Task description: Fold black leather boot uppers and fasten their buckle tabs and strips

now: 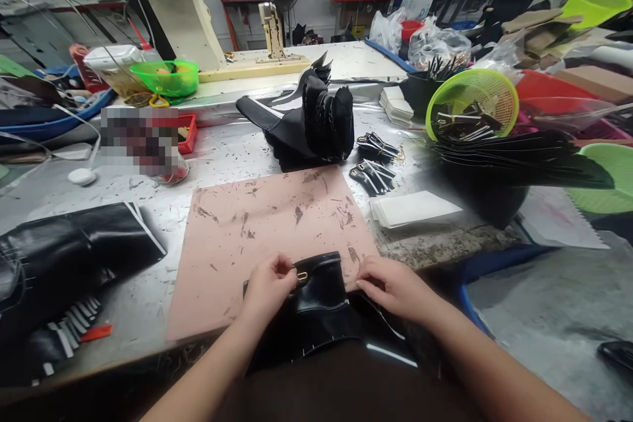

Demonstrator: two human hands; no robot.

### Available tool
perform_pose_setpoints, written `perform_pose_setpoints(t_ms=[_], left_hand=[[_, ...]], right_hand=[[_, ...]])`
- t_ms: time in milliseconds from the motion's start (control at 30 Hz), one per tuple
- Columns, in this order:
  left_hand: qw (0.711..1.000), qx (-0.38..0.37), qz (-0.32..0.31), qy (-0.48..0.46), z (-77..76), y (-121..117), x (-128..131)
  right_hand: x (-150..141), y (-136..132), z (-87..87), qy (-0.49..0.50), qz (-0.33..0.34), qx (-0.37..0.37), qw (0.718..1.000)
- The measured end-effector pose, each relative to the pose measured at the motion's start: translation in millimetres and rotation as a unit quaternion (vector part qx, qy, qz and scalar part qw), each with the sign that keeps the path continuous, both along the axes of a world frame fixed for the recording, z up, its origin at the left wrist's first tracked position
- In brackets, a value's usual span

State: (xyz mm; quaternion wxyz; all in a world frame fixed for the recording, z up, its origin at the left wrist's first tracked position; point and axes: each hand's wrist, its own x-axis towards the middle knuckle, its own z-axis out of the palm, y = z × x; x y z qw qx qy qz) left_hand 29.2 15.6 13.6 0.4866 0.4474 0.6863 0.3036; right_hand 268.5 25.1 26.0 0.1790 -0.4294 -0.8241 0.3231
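Observation:
A glossy black leather piece with a gold buckle near its upper edge lies over the front of a pink board. My left hand is closed at the buckle, thumb and forefinger pinching the small black strap that carries it. To the right, my right hand is closed too, its fingertips pinched together beside the leather's right edge. What those fingertips hold, if anything, is too small to make out. The lower part of the leather drops into shadow toward my body.
Stacked black leather pieces stand behind the board. Buckled straps and white sheets lie right of it. More black leather is at left. A yellow basket leans at right; a sewing machine stands behind.

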Motion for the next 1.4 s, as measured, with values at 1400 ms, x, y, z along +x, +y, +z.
perform_pose_setpoints(t_ms=[1400], left_hand=[[0.782, 0.302, -0.232, 0.493, 2.0, -31.5, -18.8]], right_hand=[[-43.1, 0.7, -15.4, -0.136, 0.045, 0.255, 0.956]])
